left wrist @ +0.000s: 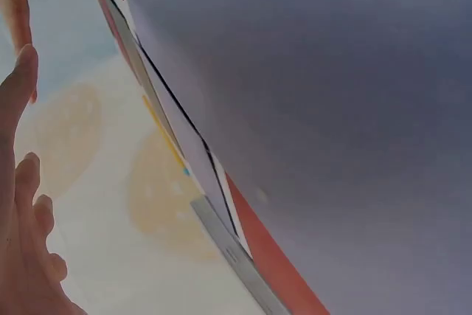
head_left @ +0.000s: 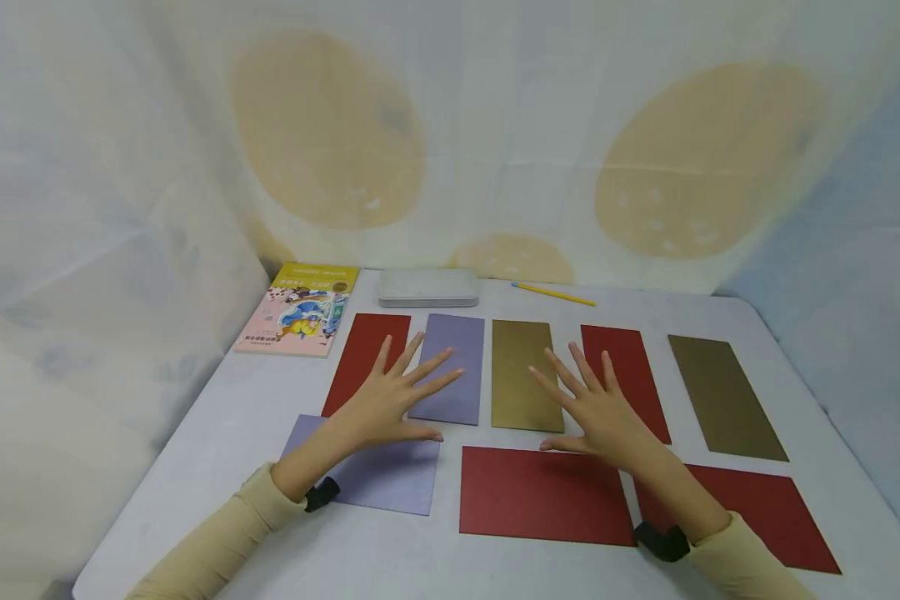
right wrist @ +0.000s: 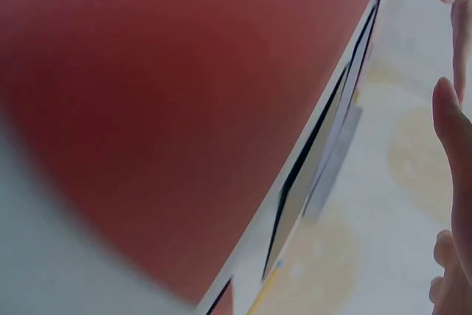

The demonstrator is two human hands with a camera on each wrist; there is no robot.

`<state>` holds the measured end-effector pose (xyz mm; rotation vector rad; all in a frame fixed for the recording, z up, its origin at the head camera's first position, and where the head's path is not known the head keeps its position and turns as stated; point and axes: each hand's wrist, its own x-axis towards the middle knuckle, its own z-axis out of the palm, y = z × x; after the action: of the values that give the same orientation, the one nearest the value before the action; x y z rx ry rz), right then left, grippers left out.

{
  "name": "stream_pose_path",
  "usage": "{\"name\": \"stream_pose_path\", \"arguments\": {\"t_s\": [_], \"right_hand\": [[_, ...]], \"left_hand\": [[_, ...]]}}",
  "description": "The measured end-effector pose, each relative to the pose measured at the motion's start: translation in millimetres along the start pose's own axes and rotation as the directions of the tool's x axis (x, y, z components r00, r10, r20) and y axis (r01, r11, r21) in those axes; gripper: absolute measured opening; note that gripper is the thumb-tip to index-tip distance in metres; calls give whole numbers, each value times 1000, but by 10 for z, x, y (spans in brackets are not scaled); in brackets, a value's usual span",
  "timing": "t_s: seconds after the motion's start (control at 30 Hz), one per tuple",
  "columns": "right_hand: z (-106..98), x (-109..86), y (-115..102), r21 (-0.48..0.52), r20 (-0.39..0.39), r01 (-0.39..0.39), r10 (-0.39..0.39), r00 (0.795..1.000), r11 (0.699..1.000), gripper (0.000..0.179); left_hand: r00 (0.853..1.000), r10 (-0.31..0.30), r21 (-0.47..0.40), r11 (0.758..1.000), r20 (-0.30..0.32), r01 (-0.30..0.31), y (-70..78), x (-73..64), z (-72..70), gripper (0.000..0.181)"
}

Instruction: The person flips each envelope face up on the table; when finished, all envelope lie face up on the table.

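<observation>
My left hand is spread wide, palm down, over the panels, with nothing in it. Below it a lavender panel lies crosswise; its fingers overlap an upright lavender panel and a red panel. Similarly spread, my right hand holds nothing above a crosswise red panel. Its fingertips overlap a gold panel and another red panel. Under the right wrist lies one more red panel. In the left wrist view, lavender board fills much of the picture beside the hand.
A darker gold panel lies at the right of the white table. Along the back are a picture book, a flat whitish case and a yellow pencil. Patterned curtains stand behind and at both sides.
</observation>
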<state>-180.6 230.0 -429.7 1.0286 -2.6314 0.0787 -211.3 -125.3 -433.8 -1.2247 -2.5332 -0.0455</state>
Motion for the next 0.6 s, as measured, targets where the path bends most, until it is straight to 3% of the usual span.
{"name": "stream_pose_path", "arguments": {"t_s": [0.4,0.6], "right_hand": [[159,345,-396,98,-20,117,-116,993,988,104],[214,500,-581,81,9,171,-172,985,982,104]], "left_hand": [[991,-129,-32,991,27,130,-133,-595,-72,97],[981,-189,-45,980,51,191,-152,-930,-90,98]]}}
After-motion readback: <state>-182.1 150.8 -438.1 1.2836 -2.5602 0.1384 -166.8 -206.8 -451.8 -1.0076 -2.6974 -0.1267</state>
